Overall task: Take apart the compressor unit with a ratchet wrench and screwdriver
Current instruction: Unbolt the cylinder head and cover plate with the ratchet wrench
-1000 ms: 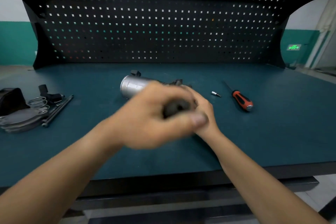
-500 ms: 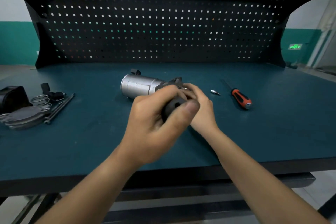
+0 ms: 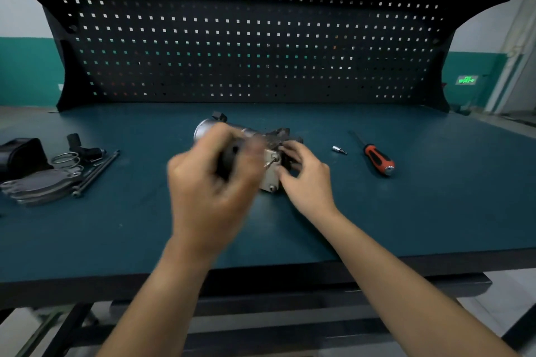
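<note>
The compressor unit (image 3: 268, 177), a silver cylinder with a dark metal head and a pale block end, lies in the middle of the green bench top. My left hand (image 3: 208, 191) is blurred and closed around the dark handle of the ratchet wrench (image 3: 229, 159), in front of the cylinder. A bolt sticks out of the block's face. My right hand (image 3: 304, 177) grips the unit's head from the right side. The red-and-black screwdriver (image 3: 378, 158) lies on the bench to the right, untouched.
A small silver socket bit (image 3: 338, 149) lies between the unit and the screwdriver. At the far left sit removed parts: grey plates (image 3: 40, 185), long bolts (image 3: 95, 172), wire rings, a black fitting and a black pouch (image 3: 20, 155). A black pegboard (image 3: 249, 46) backs the bench.
My left hand has swung the ratchet handle leftward, uncovering the block end and its bolt. My right hand stays on the unit's head. The view has shifted slightly.
</note>
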`<state>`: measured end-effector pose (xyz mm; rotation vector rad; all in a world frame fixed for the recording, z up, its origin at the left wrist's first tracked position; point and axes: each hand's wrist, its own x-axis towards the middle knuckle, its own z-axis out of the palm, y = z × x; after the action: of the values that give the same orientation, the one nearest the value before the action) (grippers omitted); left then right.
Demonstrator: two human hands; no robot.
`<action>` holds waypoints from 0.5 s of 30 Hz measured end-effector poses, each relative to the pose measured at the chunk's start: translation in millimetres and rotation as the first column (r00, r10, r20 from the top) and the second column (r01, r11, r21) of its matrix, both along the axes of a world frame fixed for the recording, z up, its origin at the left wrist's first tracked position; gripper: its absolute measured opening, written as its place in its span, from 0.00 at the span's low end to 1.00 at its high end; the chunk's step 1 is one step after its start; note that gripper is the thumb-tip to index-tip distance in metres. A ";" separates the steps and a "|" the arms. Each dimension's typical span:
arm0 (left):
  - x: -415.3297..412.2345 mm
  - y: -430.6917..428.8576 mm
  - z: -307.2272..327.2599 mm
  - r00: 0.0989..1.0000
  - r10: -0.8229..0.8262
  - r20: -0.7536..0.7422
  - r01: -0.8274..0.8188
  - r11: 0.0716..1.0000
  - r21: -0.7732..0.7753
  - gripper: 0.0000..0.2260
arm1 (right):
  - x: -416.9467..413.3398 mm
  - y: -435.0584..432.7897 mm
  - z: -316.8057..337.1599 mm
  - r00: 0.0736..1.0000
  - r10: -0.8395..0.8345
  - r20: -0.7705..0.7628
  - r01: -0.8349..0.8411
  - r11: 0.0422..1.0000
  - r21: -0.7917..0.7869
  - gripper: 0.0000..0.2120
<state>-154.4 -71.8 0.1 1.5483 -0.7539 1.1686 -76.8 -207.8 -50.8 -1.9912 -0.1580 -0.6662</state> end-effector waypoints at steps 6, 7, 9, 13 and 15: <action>21.7 61.7 -5.1 0.999 -0.036 -0.035 0.026 0.964 -0.266 0.16 | -1.5 3.0 16.7 0.992 0.028 0.121 0.042 0.842 -0.538 0.24; 23.1 65.6 -6.7 0.998 -0.048 -0.033 0.037 0.961 -0.275 0.16 | 3.7 -2.3 24.2 0.990 0.066 0.124 0.031 0.763 -0.646 0.27; 23.8 66.5 -8.7 0.999 -0.052 -0.006 0.048 0.964 -0.263 0.16 | 17.4 -12.2 38.6 0.994 0.112 -0.015 -0.081 0.613 -0.786 0.37; 26.2 59.2 -7.8 1.000 -0.028 0.007 0.029 0.955 -0.296 0.17 | 38.1 -16.6 40.9 0.951 0.107 -0.291 -0.299 0.561 -0.772 0.48; 28.4 57.5 -1.0 1.000 -0.008 0.014 0.012 0.943 -0.331 0.17 | 41.2 -15.8 32.8 0.963 0.116 -0.245 -0.265 0.587 -0.765 0.48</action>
<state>-125.9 -14.2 -0.9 1.2551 -0.5388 1.2290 -35.6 -223.6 -18.0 -2.8292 -0.6628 -0.2711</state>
